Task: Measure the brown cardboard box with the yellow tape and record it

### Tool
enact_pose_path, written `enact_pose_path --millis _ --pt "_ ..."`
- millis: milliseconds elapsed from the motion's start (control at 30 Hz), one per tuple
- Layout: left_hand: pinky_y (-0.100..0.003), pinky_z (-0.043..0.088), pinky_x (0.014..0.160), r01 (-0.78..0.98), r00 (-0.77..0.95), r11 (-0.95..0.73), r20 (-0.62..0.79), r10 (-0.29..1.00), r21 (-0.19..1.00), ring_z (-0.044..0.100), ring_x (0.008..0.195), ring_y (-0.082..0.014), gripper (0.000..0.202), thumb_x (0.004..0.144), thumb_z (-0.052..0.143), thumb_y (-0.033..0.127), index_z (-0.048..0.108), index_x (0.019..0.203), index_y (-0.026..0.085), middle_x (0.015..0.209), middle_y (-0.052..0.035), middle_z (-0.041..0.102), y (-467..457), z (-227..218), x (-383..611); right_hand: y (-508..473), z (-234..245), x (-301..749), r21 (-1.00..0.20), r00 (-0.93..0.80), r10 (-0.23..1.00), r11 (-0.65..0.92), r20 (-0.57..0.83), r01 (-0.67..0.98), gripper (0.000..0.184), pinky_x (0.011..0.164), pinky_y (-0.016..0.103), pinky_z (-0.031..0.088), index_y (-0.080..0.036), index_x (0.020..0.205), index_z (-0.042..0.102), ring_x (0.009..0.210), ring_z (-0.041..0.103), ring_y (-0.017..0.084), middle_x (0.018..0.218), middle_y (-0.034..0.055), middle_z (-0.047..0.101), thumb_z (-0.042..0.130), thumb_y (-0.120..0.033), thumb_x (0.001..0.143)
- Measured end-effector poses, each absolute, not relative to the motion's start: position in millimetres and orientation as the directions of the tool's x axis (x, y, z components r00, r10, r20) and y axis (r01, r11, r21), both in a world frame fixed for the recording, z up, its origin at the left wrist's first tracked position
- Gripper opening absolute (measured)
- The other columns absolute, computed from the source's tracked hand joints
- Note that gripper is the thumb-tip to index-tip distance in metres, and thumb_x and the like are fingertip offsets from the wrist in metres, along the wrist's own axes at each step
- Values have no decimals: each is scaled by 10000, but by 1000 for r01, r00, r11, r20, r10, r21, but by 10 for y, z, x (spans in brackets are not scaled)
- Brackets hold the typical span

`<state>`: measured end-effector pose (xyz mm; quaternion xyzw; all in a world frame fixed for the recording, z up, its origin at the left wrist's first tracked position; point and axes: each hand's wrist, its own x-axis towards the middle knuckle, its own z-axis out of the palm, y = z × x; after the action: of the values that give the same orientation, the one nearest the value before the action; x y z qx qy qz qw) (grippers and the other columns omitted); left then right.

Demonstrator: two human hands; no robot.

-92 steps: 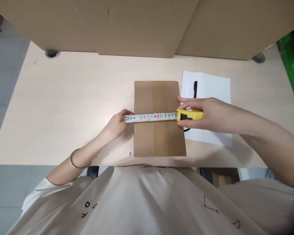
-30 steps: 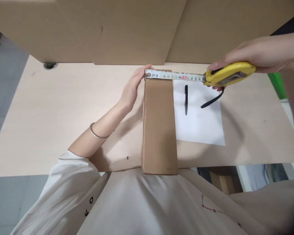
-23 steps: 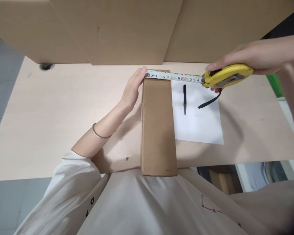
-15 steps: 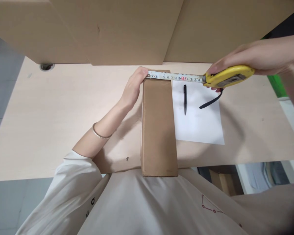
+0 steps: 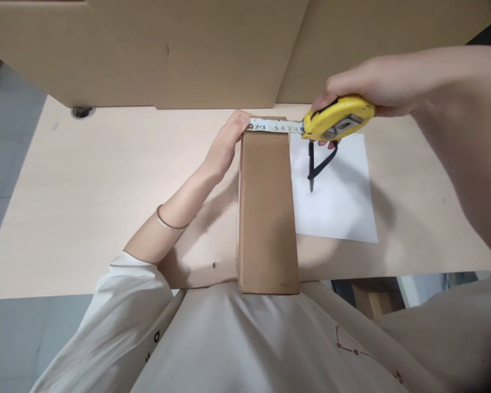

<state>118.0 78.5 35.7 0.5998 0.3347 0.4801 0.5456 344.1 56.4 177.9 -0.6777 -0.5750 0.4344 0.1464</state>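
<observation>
cardboard box [image 5: 269, 218] is at ctr of frame, paper [image 5: 349, 210] to its rt. r hand [image 5: 378, 82], upper rt, and l hand [image 5: 221, 147], upper ctr, are closed on yellow tape measure [image 5: 339, 118] and end of its blade [image 5: 276, 126] resp., prob. so blade lies straight across box.

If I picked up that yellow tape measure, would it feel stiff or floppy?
The yellow case is probably hard, with no dent showing under the right hand. Its strip seems fairly stiff, running straight out past the box. The black strap is likely floppy, as it hangs bent.
</observation>
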Motion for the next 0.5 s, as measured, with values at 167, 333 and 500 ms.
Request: enact_pose_path --millis 167,333,500 --pt "-443 500 1095 -72 331 -160 175 927 984 632 1171 -303 421 1004 551 645 642 914 244 1028 -74 715 759 401 1168 703 1835 3248 -633 -91 844 -320 -528 705 306 487 210 527 -78 800 722 435 540 71 621 30 651 554 -265 973" --pt "-468 486 1131 -102 357 -193 217 909 976 635 1175 -298 521 966 531 753 625 935 241 1055 -50 706 740 386 1153 712 1799 3272 -709 -135 855 -316 -501 631 325 430 180 498 -60 864 721 523 651 121 714 81 716 544 -305 984" --pt "-523 479 1173 -94 346 -178 200 917 979 600 1256 -356 611 837 579 885 629 923 282 1042 -44 742 753 371 1168 689 1797 3219 -641 -14 867 -357 -498 680 384 466 170 528 -105 742 705 425 550 63 560 29 597 491 -235 1033"
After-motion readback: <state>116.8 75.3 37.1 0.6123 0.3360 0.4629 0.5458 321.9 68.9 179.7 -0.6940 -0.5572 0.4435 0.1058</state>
